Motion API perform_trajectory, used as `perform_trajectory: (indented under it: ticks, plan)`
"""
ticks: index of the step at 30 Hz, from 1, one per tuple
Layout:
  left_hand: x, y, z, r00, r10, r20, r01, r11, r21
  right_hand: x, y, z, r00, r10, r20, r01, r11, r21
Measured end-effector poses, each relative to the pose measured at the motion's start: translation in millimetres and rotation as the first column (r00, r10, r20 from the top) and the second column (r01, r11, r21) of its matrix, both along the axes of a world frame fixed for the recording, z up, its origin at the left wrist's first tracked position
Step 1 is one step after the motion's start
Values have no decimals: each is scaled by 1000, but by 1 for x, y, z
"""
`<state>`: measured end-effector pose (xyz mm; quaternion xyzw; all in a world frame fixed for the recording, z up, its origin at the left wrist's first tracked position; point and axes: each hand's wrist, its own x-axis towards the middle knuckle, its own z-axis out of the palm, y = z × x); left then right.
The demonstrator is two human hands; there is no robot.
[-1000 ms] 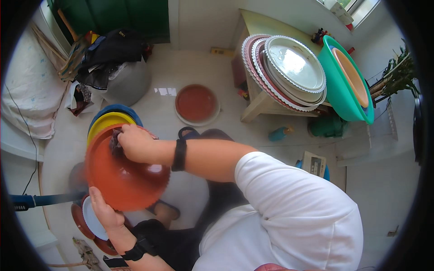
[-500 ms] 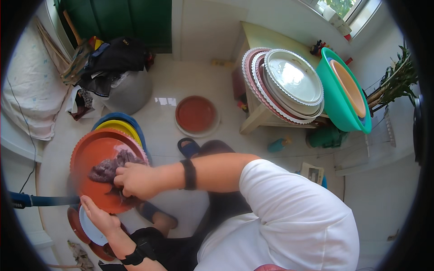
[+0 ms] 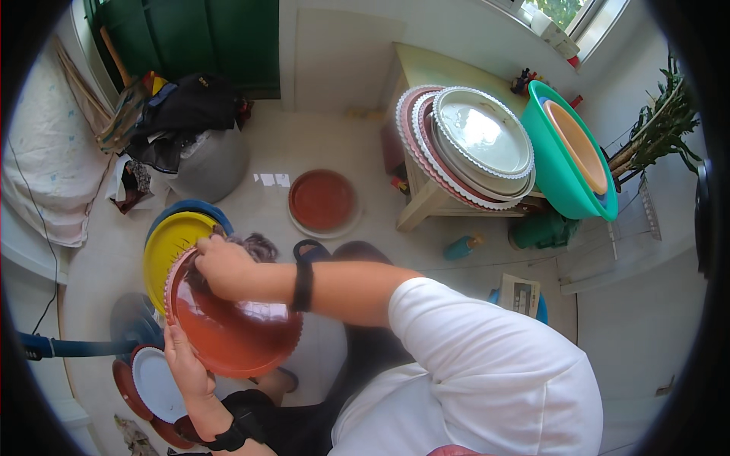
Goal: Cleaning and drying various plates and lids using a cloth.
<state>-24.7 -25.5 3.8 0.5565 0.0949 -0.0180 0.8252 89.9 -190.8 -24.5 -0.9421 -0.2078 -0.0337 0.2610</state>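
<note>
My left hand (image 3: 188, 363) grips the lower left rim of an orange-red round tray (image 3: 251, 342) with a scalloped edge, thumb and fingers along the side. The tray is tilted, its wet-looking surface catching light. At its upper left rim, my right hand (image 3: 224, 267) is closed on a purplish-grey cloth (image 3: 260, 248), part of which spills out past the knuckles and part lies along the rim. Just beyond the tray a yellow basin (image 3: 169, 251) sits within a blue basin (image 3: 163, 212); the tray hides part of both.
A brown round tray (image 3: 323, 199) lies on a pale one on the floor. Stacked scalloped trays (image 3: 487, 133) and a green tub (image 3: 563, 182) stand at the right on a wooden table (image 3: 437, 67). A white tray (image 3: 158, 384) lies lower left, near a blue pipe (image 3: 87, 348).
The orange-red tray has moved right and towards me and tilted, uncovering more of the yellow basin. My right hand has carried the cloth up to its rim; my left hand has moved right.
</note>
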Motion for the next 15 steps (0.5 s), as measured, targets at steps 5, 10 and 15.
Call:
perform_trajectory:
  ticks: [5,10,15]
  plan:
    - [5,1,-11,985,151,-81,-139,981,137,-38,11,7,774,579,254,-624,630,463]
    - [2,23,-1,939,342,-27,-332,926,180,-51,-6,16,621,783,-32,-758,611,227]
    - [3,25,13,838,546,9,-539,825,170,-17,-23,18,966,247,-78,-259,923,-284]
